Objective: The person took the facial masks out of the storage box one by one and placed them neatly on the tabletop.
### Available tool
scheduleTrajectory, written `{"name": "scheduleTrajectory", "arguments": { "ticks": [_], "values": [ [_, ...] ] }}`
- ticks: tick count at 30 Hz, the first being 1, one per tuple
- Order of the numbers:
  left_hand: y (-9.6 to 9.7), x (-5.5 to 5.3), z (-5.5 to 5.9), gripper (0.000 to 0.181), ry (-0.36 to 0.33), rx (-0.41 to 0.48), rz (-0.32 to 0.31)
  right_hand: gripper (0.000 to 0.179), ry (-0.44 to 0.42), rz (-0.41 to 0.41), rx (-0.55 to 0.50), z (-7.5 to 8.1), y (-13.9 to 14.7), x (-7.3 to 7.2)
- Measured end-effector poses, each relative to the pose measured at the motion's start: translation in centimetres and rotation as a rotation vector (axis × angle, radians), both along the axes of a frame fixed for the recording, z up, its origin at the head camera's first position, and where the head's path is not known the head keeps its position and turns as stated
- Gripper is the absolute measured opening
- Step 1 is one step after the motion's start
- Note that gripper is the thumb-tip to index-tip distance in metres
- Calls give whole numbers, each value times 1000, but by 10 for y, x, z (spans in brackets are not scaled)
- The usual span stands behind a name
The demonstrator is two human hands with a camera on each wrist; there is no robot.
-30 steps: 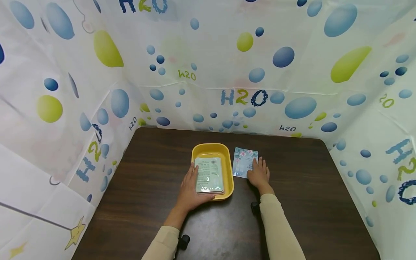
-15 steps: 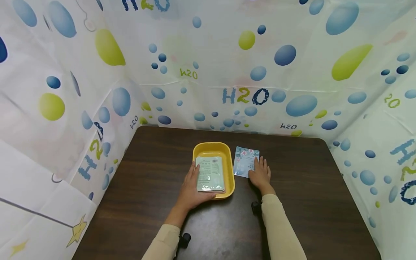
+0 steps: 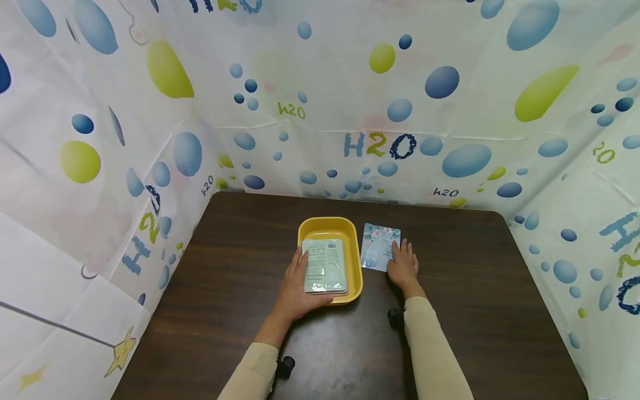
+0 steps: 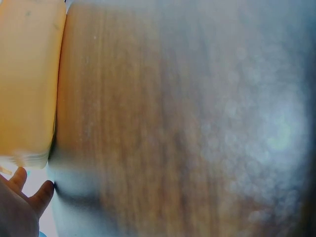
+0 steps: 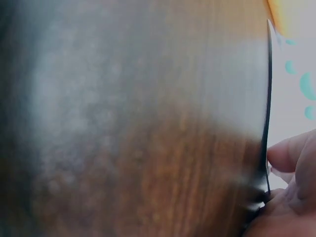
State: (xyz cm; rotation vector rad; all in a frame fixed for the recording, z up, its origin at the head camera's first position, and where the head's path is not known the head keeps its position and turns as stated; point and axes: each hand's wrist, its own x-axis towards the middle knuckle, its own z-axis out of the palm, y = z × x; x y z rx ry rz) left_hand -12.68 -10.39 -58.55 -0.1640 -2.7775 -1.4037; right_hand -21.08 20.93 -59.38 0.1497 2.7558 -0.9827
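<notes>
A yellow tray [image 3: 330,226] stands on the dark wooden table, with a stack of pale green printed packets [image 3: 325,266] lying in it. The top packet shows small print and a barcode. My left hand [image 3: 295,289] rests against the tray's near left corner, forefinger along its left side and thumb stretched along the front rim. Just right of the tray lies a flat blue floral packet [image 3: 377,247]. My right hand [image 3: 404,266] touches that packet's right edge with extended fingers. The left wrist view has the tray's side [image 4: 29,74] beside the spread fingers [image 4: 42,197].
Brown tabletop [image 3: 240,266] surrounds the tray on all sides. A white curtain [image 3: 310,83] with blue and green spots and H2O lettering hangs behind the table and along both sides. Dark wrist cameras [image 3: 286,366] sit under both cuffs.
My right hand has slid very slightly to the right along the blue packet's edge. The left hand, tray and packets keep their places; the head view has shifted a little.
</notes>
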Motion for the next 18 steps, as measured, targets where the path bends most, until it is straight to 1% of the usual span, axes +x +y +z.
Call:
{"name": "scheduleTrajectory", "arguments": {
  "ticks": [6, 12, 18],
  "values": [
    [0, -1, -1, 131, 17, -1, 0, 63, 24, -25, -10, -1, 0, -1],
    [0, -1, -2, 131, 18, 5, -1, 65, 68, -83, -108, -1, 1, 0],
    [0, 0, -1, 131, 14, 4, 1, 68, 89, -130, -164, -3, 2, 2]
  ]
}}
